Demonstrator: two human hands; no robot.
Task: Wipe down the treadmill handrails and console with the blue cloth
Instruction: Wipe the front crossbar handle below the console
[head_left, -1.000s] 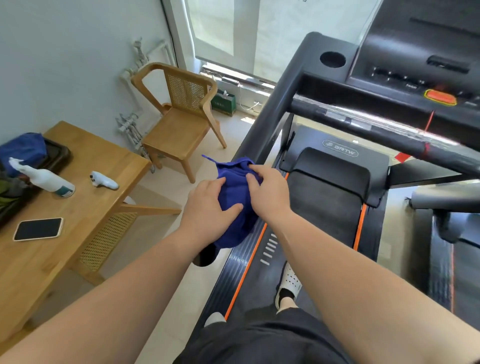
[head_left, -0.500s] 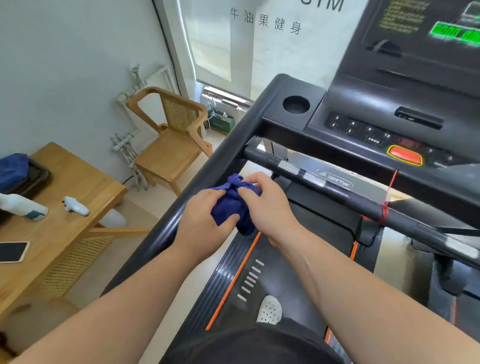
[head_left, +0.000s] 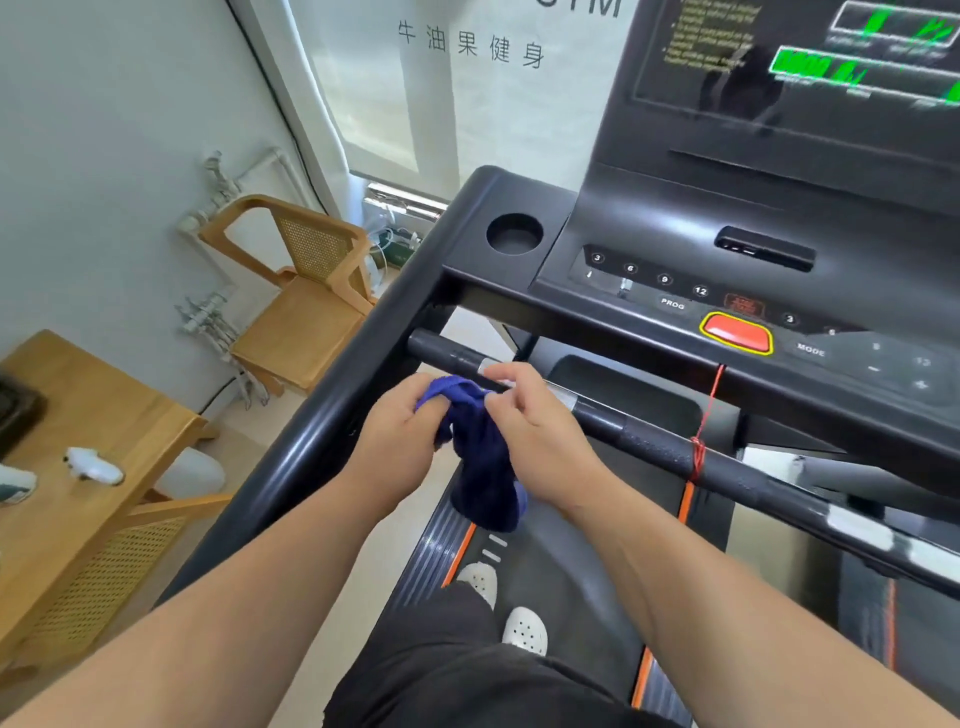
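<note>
A dark blue cloth (head_left: 480, 467) hangs bunched between both hands, just in front of the black front crossbar (head_left: 649, 447) of the treadmill. My left hand (head_left: 397, 441) grips its upper left part. My right hand (head_left: 530, 431) pinches its top edge from the right, close to the bar. The left handrail (head_left: 322, 436) slopes down past my left wrist. The black console (head_left: 727, 270) with its number buttons, red stop button (head_left: 736, 332) and lit screen (head_left: 810, 67) rises behind the bar.
A round cup holder (head_left: 514, 234) sits at the console's left corner. A red safety cord (head_left: 698, 447) is tied around the crossbar. A wooden table (head_left: 78, 519) with a white object (head_left: 93, 465) stands left, a wooden chair (head_left: 301, 306) behind it. My feet in white shoes (head_left: 524, 629) are on the belt.
The view has tilted up and closer to the console. Both hands with the cloth have risen toward the front crossbar, and the cloth now hangs lower between them.
</note>
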